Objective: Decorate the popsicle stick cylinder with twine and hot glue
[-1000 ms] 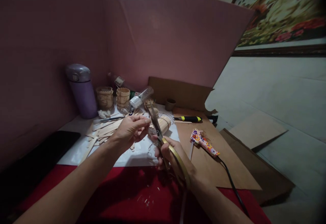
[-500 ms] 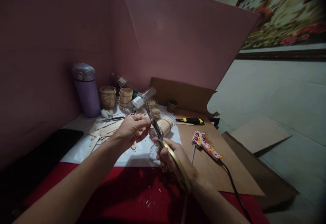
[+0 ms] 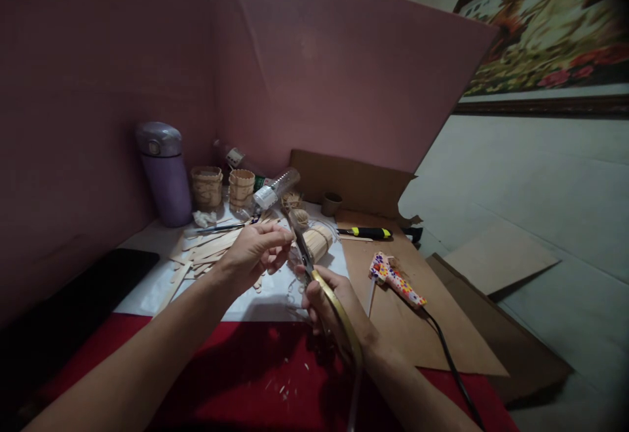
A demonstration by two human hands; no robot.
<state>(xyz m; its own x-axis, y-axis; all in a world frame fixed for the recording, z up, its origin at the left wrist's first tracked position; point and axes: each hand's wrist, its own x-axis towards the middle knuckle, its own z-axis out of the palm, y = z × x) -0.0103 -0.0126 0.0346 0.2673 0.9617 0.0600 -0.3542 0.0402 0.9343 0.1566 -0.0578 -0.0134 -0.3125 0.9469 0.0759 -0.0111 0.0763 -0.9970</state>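
My right hand (image 3: 330, 301) grips a pair of scissors (image 3: 314, 268) with gold handles, the blades pointing up and away. My left hand (image 3: 255, 253) is pinched closed right beside the blades, holding something small that I cannot make out. Under both hands lie loose wooden craft sticks (image 3: 206, 252) on a white sheet (image 3: 147, 288). A bundle of sticks bound into a roll (image 3: 319, 240) rests just behind the scissors.
A purple flask (image 3: 164, 173), two small stick cups (image 3: 205, 186), a plastic bottle (image 3: 272, 189) and a twine ball stand at the back. A yellow-black utility knife (image 3: 366, 232) and a patterned glue gun (image 3: 396, 281) with its black cord lie on brown cardboard (image 3: 417, 327). A red cloth (image 3: 246, 379) covers the near table.
The view shifted slightly right a second ago. Both hands stay together; the scissor blades have closed a little near my left fingertips.
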